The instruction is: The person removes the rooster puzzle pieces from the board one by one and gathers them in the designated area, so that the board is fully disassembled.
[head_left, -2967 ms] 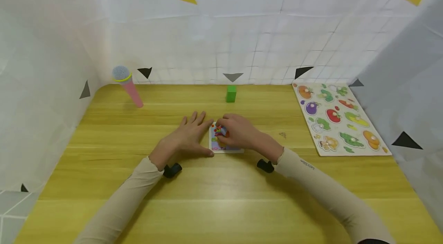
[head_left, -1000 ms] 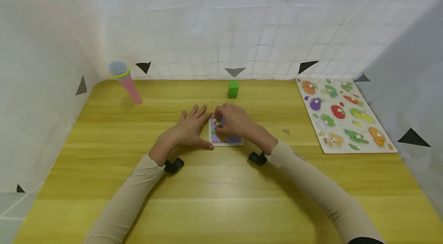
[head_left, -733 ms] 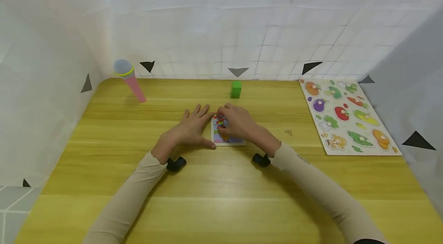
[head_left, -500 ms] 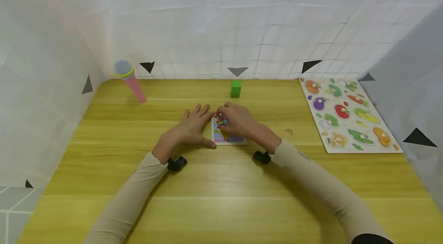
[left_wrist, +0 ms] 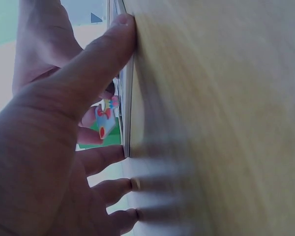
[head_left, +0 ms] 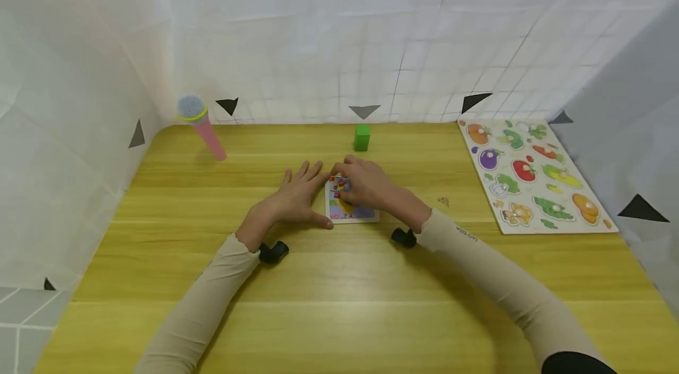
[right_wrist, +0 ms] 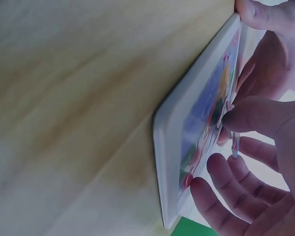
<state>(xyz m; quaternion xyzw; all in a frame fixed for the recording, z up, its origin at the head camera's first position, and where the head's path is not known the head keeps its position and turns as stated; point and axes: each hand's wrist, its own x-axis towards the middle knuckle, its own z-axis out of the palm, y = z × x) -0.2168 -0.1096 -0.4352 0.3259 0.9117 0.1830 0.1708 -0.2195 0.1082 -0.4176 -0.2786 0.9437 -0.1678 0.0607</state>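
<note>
A small white-rimmed jigsaw puzzle board (head_left: 352, 221) with a colourful picture lies flat on the table. My left hand (head_left: 294, 197) is spread at its left side, the thumb and index fingertip touching the board's edge and the other fingertips resting on the tabletop. My right hand (head_left: 368, 182) is over the board's right part and hides much of the picture. Between its thumb and fingers it pinches a small jigsaw piece (left_wrist: 106, 123), patterned red and light blue. In the right wrist view the jigsaw piece (right_wrist: 235, 144) is seen edge-on, tilted up from the board.
Behind the board stands a green block (head_left: 362, 138). A toy microphone (head_left: 209, 141) with a pink handle is at the back left. On the right lies a vegetable peg puzzle (head_left: 541, 185). White sheeting (head_left: 318, 56) hangs behind the wooden table (head_left: 339, 303).
The head view has shifted slightly. My right hand's fingers and the jigsaw piece have moved a little toward the far side of the board. My left hand keeps its place at the edge.
</note>
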